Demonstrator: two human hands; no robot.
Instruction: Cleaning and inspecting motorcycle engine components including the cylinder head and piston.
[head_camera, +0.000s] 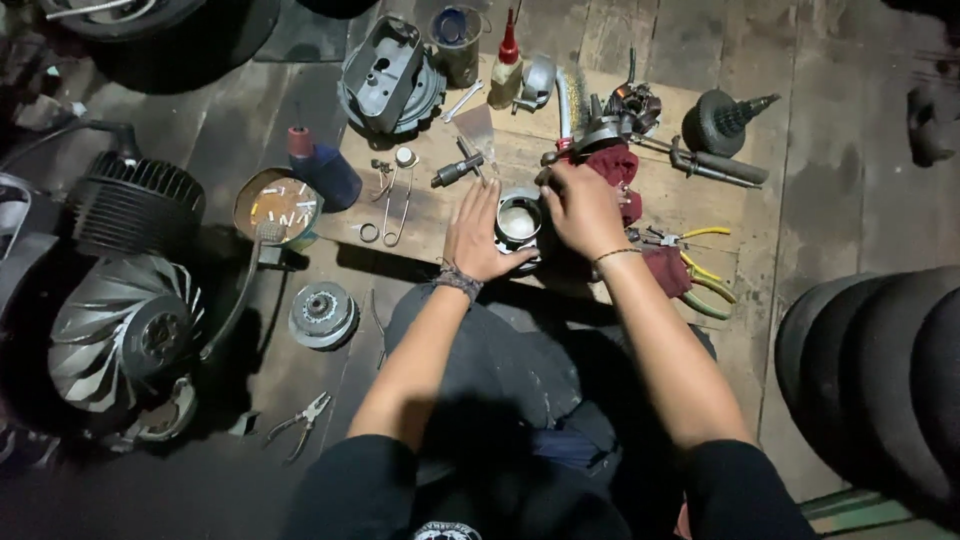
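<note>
On the wooden board, your left hand and right hand both clasp the metal cylinder, steadying it from either side, pliers within reach.

Shiny metal piston, rough wood board, red cloth

Metal cylinder partly hidden between both hands; tyres cut off.

Silver shiny cylinder. Dark red rag. Yellow-handled pliers. Blue bottle, red cap. Brown wooden board. Black tyres.
</note>
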